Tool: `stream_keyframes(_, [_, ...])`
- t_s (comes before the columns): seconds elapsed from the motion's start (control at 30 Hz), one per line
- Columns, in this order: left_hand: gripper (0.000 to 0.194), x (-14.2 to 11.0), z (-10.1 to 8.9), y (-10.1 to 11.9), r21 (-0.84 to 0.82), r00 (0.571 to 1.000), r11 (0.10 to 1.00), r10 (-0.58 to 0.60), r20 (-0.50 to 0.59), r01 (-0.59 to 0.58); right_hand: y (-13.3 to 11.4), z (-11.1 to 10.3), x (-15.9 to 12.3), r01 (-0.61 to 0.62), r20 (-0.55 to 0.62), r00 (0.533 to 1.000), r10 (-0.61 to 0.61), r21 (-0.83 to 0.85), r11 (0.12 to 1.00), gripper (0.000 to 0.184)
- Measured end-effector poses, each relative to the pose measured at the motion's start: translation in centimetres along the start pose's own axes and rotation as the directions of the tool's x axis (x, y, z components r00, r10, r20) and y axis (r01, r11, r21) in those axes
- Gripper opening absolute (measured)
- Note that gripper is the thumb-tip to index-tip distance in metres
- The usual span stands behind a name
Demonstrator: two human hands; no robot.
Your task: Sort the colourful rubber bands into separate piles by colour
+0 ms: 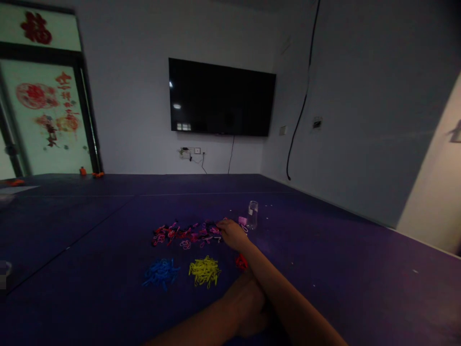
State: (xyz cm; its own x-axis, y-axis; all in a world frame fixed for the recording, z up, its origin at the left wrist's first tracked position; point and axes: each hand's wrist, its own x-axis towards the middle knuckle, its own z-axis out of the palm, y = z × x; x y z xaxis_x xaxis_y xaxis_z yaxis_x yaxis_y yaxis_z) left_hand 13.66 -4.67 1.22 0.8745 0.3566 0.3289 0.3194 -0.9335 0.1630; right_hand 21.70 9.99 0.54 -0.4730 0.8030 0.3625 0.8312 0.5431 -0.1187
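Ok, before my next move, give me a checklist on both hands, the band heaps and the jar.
1. Right hand at the mixed pile of bands: ok, at its right end.
2. Right grip closed on a band: cannot tell, the fingertips are too small and dim.
3. Left hand in full view: not ok, the right forearm crosses in front of part of it.
4. Blue heap and yellow heap apart: ok, bare surface shows between them.
5. Red heap fully visible: not ok, partly hidden by the arms.
6. Clear jar upright: ok.
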Motion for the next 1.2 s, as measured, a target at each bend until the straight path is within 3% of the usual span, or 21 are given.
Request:
stream_keyframes(0.2, [0.057, 0.0, 0.6, -0.6, -0.004, 0.993, 0.995, -0.097, -0.064, 0.097, 0.6, -0.2, 1.9, -0.037, 0.015, 0.999, 0.036, 0.061, 0.997, 0.042])
stream_keyframes(0.47, [0.059, 0.5, 2.1, -0.8, -0.087, 0.986, 0.989, -0.127, -0.112, 0.117, 3.1, 2.8, 1.9, -0.092, 0.012, 0.996, 0.093, 0.285, 0.954, 0.051])
stream_keyframes(0.73, [0.054, 0.2, 3.3, -1.4, -0.040, 0.990, 0.989, -0.140, -0.004, 0.140, 3.2, 2.1, 0.9, -0.207, -0.008, 0.977, 0.212, 0.181, 0.962, 0.047])
stream_keyframes(0.83, [0.056, 0.3, 3.5, -1.5, -0.090, 0.988, 0.986, -0.148, -0.045, 0.143, 3.0, 1.7, 1.1, -0.194, -0.025, 0.980, 0.199, 0.148, 0.970, 0.046])
stream_keyframes(1.03, [0.055, 0.2, 2.2, -0.7, -0.081, 0.990, 0.994, -0.076, -0.117, 0.067, 3.2, 0.9, 1.5, -0.156, 0.069, 0.987, 0.148, 0.126, 0.980, 0.045])
stream_keyframes(1.2, [0.046, 0.6, 2.4, -0.8, 0.046, 0.992, 0.991, 0.126, 0.012, -0.127, 4.2, 0.1, 1.2, -0.153, 0.086, 0.985, 0.147, 0.077, 0.985, 0.042])
